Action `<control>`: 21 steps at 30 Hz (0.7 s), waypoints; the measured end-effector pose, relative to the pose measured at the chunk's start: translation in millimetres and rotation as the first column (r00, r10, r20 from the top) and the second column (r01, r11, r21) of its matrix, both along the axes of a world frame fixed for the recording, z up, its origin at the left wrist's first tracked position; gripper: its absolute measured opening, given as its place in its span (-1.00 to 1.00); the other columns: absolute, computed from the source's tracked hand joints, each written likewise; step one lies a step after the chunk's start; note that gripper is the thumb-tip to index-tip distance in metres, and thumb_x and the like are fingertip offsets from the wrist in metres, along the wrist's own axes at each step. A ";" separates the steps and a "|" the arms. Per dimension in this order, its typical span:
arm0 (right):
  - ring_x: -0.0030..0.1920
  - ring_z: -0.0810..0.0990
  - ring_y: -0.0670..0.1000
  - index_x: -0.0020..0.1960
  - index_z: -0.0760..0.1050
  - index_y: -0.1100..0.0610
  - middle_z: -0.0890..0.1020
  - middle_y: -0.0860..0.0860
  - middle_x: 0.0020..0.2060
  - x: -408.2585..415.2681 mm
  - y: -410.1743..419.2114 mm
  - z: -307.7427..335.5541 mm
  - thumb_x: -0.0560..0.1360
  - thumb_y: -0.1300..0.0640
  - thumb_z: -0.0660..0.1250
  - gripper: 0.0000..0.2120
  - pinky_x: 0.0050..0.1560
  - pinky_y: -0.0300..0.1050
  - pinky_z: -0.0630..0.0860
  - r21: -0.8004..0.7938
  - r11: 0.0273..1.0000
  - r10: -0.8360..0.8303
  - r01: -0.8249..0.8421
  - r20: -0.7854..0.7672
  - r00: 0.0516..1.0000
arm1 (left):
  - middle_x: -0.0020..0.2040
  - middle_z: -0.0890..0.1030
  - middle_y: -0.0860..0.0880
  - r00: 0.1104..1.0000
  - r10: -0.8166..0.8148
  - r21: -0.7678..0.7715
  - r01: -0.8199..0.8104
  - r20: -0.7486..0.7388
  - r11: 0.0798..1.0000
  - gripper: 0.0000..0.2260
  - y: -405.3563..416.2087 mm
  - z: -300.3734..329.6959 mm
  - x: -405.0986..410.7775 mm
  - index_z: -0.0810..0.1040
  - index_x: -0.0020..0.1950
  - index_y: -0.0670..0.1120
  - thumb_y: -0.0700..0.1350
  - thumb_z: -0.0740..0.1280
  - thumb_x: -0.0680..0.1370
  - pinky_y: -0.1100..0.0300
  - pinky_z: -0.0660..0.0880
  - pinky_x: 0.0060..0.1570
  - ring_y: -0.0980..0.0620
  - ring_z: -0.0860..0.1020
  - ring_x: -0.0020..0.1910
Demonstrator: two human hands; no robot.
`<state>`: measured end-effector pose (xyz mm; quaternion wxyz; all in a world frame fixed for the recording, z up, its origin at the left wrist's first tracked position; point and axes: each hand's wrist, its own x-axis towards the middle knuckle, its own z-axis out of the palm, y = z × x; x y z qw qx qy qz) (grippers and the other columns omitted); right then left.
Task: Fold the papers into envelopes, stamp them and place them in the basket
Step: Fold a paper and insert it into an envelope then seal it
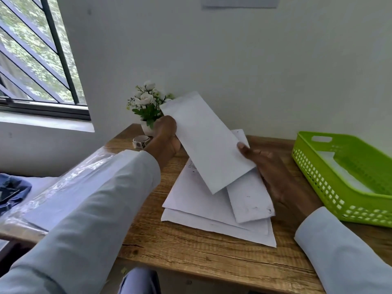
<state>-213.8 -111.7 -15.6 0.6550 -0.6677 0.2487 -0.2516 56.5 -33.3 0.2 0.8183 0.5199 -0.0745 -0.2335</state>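
While both hands [212,158] pinch envelope [206,143] edges, basket [331,187] rightward

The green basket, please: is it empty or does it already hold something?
Not empty: something white lies inside the basket.

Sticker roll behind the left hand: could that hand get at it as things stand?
Probably, but not freely. The roll sits just beside the left hand with nothing between them, yet that hand is gripping the envelope along with the right hand, so it must let go first.
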 end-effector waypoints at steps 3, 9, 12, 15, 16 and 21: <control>-0.11 0.71 0.13 0.01 0.68 0.23 0.72 0.18 -0.02 -2.4 -0.8 -1.0 0.42 0.06 0.49 -0.73 -0.04 0.01 0.63 0.000 0.999 0.034 -0.034 -0.018 0.999 | 0.02 0.59 -0.19 0.997 -0.055 0.042 0.052 0.058 0.998 -0.86 12.7 8.4 -22.9 0.51 0.02 -0.15 -0.30 0.18 0.59 -0.09 0.55 0.08 -0.18 0.58 -0.01; 0.00 0.69 0.20 0.11 0.63 0.30 0.70 0.21 0.03 -0.7 -1.4 6.7 0.39 0.09 0.48 -0.62 -0.02 0.06 0.64 0.104 0.994 0.011 -0.027 0.156 0.988 | 0.20 0.60 -0.28 0.798 -0.531 0.381 0.414 0.285 0.827 -0.75 34.6 28.0 -40.5 0.53 0.25 -0.24 -0.22 0.30 0.59 -0.24 0.47 0.23 -0.29 0.57 0.19; 0.03 0.70 0.17 0.19 0.62 0.25 0.70 0.19 0.05 1.5 -3.7 12.7 0.50 0.05 0.42 -0.65 -0.09 0.03 0.65 0.206 0.978 -0.036 -0.016 0.245 0.969 | 0.14 0.63 -0.28 0.619 -0.684 0.580 0.414 0.386 0.702 -0.76 36.8 37.2 -49.3 0.58 0.21 -0.24 -0.21 0.35 0.57 -0.19 0.53 0.15 -0.26 0.61 0.10; -0.09 0.72 0.17 0.14 0.63 0.27 0.71 0.20 -0.01 1.1 -5.5 11.9 0.49 0.13 0.44 -0.71 -0.17 0.04 0.65 0.261 0.965 -0.097 0.023 0.275 0.957 | 0.12 0.66 -0.22 0.471 -0.799 0.665 0.464 0.374 0.585 -0.77 38.4 42.9 -55.7 0.59 0.21 -0.23 -0.22 0.35 0.57 -0.04 0.58 0.09 -0.21 0.62 0.11; -0.10 0.71 0.18 0.13 0.62 0.29 0.71 0.21 -0.01 0.8 -6.8 10.2 0.47 0.17 0.45 -0.72 -0.16 0.04 0.65 0.240 0.970 -0.107 0.041 0.268 0.957 | 0.12 0.66 -0.21 0.432 -0.823 0.686 0.470 0.370 0.555 -0.78 38.3 43.0 -56.6 0.60 0.21 -0.22 -0.22 0.35 0.57 -0.03 0.58 0.09 -0.20 0.63 0.09; -0.10 0.68 0.19 0.06 0.66 0.24 0.72 0.19 -0.04 -1.8 -11.3 3.0 0.35 0.14 0.50 -0.69 -0.18 0.00 0.63 0.094 0.995 -0.057 0.040 0.185 0.981 | 0.12 0.66 -0.20 0.381 -0.844 0.697 0.482 0.378 0.530 -0.77 34.8 41.8 -61.4 0.60 0.20 -0.22 -0.18 0.36 0.57 -0.06 0.57 0.13 -0.22 0.62 0.13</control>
